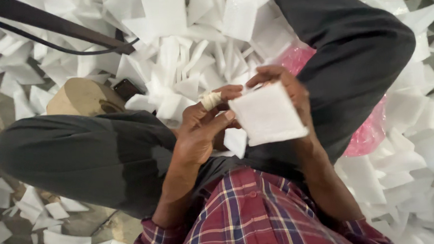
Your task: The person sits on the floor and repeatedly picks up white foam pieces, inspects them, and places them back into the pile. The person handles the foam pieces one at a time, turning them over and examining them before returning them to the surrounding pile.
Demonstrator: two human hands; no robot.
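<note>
A square white foam pad (pixel 267 114) is held up over my lap. My right hand (pixel 293 93) wraps around its far edge from behind. My left hand (pixel 203 127) pinches the pad's near left corner with thumb and fingers; one of its fingers is wrapped in pale tape (pixel 210 100). A smaller white foam piece (pixel 236 141) shows just under the pad, between my hands. I sit cross-legged in dark trousers and a red plaid shirt.
Loose white foam sheets (pixel 185 51) cover the floor all around my knees. A pink plastic bag (pixel 371 131) lies by my right leg. A brown tape roll (pixel 81 98) and a small dark object (pixel 127 88) sit past my left knee. A dark strap (pixel 55 24) crosses top left.
</note>
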